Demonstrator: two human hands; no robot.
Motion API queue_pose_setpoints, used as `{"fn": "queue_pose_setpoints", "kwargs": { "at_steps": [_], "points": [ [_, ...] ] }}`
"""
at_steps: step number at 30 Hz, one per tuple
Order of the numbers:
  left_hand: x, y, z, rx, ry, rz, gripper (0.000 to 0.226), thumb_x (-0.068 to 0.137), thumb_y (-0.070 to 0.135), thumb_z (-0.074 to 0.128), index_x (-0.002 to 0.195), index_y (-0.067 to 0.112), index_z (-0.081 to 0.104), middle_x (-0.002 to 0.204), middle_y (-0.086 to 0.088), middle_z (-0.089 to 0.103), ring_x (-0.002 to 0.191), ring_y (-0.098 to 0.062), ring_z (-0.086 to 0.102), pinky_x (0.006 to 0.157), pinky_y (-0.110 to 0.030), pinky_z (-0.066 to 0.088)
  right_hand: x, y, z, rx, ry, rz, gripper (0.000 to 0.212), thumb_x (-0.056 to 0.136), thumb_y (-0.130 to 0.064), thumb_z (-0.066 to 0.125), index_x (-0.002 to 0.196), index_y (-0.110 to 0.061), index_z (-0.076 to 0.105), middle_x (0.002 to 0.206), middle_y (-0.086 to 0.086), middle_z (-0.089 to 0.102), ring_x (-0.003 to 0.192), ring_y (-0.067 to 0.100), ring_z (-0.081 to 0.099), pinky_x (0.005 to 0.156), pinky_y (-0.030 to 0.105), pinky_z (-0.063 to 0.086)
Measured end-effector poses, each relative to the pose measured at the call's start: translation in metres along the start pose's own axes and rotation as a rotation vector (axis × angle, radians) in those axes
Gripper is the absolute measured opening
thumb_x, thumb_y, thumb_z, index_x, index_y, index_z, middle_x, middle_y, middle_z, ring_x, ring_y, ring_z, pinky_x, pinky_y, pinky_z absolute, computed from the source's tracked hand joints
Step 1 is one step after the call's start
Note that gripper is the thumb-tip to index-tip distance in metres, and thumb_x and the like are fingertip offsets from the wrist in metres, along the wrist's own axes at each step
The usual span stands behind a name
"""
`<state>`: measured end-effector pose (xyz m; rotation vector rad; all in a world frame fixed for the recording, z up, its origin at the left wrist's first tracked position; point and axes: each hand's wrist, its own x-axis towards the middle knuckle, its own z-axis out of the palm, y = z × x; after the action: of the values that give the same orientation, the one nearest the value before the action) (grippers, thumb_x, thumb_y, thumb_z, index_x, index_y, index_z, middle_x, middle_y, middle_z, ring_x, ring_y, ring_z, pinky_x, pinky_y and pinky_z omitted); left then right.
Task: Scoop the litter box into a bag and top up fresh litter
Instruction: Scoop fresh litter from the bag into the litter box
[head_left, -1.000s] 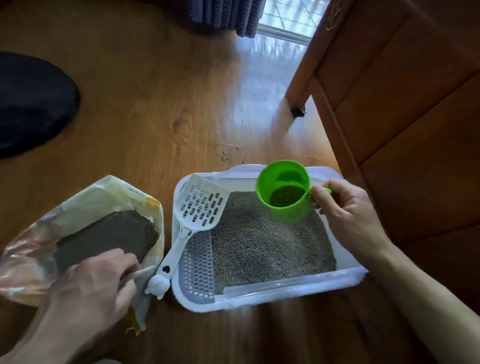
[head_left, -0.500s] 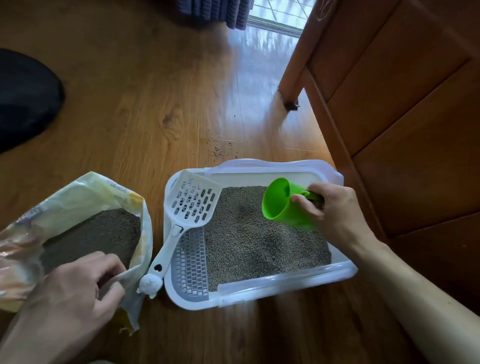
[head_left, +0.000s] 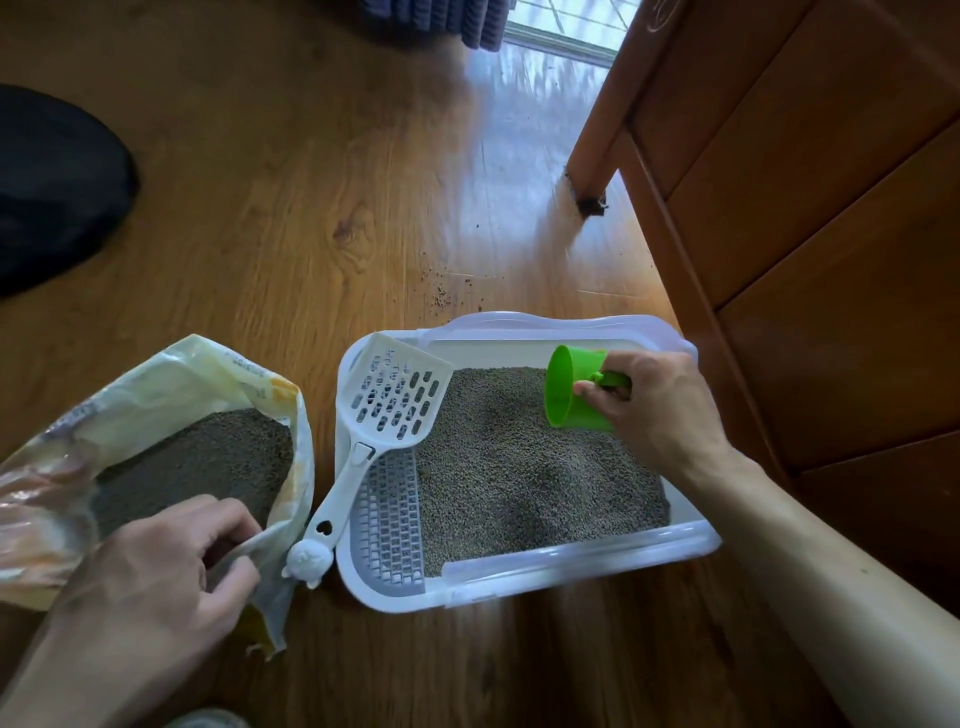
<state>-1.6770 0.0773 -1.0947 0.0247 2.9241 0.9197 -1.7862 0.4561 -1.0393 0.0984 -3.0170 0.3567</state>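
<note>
Litter box (head_left: 691, 545), green cup (head_left: 566, 400) tipped above it, handle in right-hand fingers (head_left: 597, 391)

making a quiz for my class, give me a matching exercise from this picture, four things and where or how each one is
Things:
1. green cup
2. white slotted scoop
3. litter bag
4. spilled grains

States:
A. on the bare floor beyond the litter box
B. held open by the left hand
C. tipped sideways in the right hand
D. lying across the box's left rim

Pairs: 1-C, 2-D, 3-B, 4-A
</note>
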Motion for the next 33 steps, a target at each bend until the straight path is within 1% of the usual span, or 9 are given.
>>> {"fn": "queue_pose_setpoints", "kwargs": {
  "at_steps": [4,6,10,16,20,23,25,28,33],
  "points": [
    [0.000,0.000,0.001,0.023,-0.008,-0.018,0.018,0.061,0.029,0.057,0.074,0.041,0.058,0.076,0.015,0.058,0.053,-0.010,0.054,0.050,-0.033,0.049,-0.001,-0.002,0.001,-0.032,-0.025,-0.033,0.038,0.079,-0.037,0.077,0.060,-0.025,0.046,0.053,-0.008,0.039,0.059,0.023,0.047,0.054,0.031,0.037],
    [0.000,0.000,0.001,0.028,-0.015,-0.021,0.015,0.062,0.033,0.055,0.074,0.041,0.058,0.076,0.015,0.058,0.054,-0.010,0.054,0.051,-0.033,0.049,0.000,-0.004,0.000,-0.038,-0.036,-0.043,0.037,0.079,-0.037,0.077,0.061,-0.027,0.046,0.055,-0.005,0.043,0.061,0.024,0.049,0.055,0.034,0.041],
    [0.000,0.003,0.000,0.056,-0.034,-0.018,0.014,0.063,0.037,0.051,0.075,0.039,0.057,0.059,0.013,0.053,0.055,-0.009,0.054,0.052,-0.032,0.049,0.000,-0.007,-0.001,-0.053,-0.049,-0.042,0.031,0.078,-0.036,0.078,0.063,-0.026,0.052,0.061,-0.004,0.048,0.066,0.026,0.054,0.060,0.038,0.046],
    [-0.001,0.009,-0.003,0.097,-0.077,-0.032,0.004,0.064,0.035,0.053,0.067,0.033,0.055,0.061,0.009,0.052,0.057,-0.013,0.054,0.054,-0.034,0.050,-0.003,-0.010,-0.001,-0.100,-0.061,-0.024,0.035,0.078,-0.036,0.077,0.061,-0.027,0.048,0.064,-0.002,0.050,0.071,0.027,0.055,0.064,0.037,0.042],
    [-0.002,0.015,-0.004,0.115,-0.073,-0.030,0.003,0.065,0.035,0.054,0.066,0.032,0.054,0.061,0.010,0.051,0.058,-0.012,0.054,0.054,-0.032,0.048,-0.004,-0.012,-0.004,-0.148,-0.033,-0.018,0.026,0.078,-0.034,0.078,0.066,-0.017,0.062,0.071,0.011,0.066,0.074,0.031,0.059,0.058,0.030,0.029],
    [-0.001,0.017,-0.004,0.115,-0.071,-0.034,0.003,0.065,0.035,0.053,0.067,0.033,0.052,0.060,0.011,0.050,0.056,-0.012,0.054,0.054,-0.031,0.048,-0.004,-0.014,-0.004,-0.202,-0.022,-0.018,0.024,0.078,-0.033,0.078,0.073,-0.011,0.068,0.076,0.014,0.068,0.077,0.034,0.061,0.059,0.030,0.027],
    [-0.001,0.018,-0.005,0.126,-0.074,-0.043,0.006,0.066,0.032,0.058,0.066,0.033,0.052,0.060,0.011,0.050,0.057,-0.014,0.054,0.053,-0.032,0.048,-0.003,-0.013,-0.001,-0.249,-0.037,-0.007,0.024,0.079,-0.035,0.077,0.077,-0.012,0.070,0.080,0.015,0.070,0.081,0.035,0.062,0.060,0.031,0.031],
    [-0.001,0.019,-0.006,0.146,-0.071,-0.064,0.021,0.068,0.022,0.069,0.064,0.032,0.052,0.060,0.011,0.051,0.058,-0.014,0.055,0.053,-0.031,0.047,-0.002,-0.013,0.002,-0.316,-0.050,0.032,0.025,0.080,-0.038,0.075,0.084,-0.013,0.072,0.085,0.015,0.071,0.085,0.035,0.064,0.064,0.034,0.042],
    [0.000,0.021,-0.006,0.155,-0.066,-0.041,0.013,0.069,0.025,0.064,0.066,0.030,0.052,0.061,0.010,0.050,0.057,-0.014,0.053,0.053,-0.031,0.047,-0.004,-0.006,-0.001,-0.415,-0.055,0.134,0.027,0.081,-0.039,0.074,0.090,-0.014,0.072,0.086,0.017,0.071,0.085,0.037,0.065,0.069,0.036,0.049]
  ]
}}
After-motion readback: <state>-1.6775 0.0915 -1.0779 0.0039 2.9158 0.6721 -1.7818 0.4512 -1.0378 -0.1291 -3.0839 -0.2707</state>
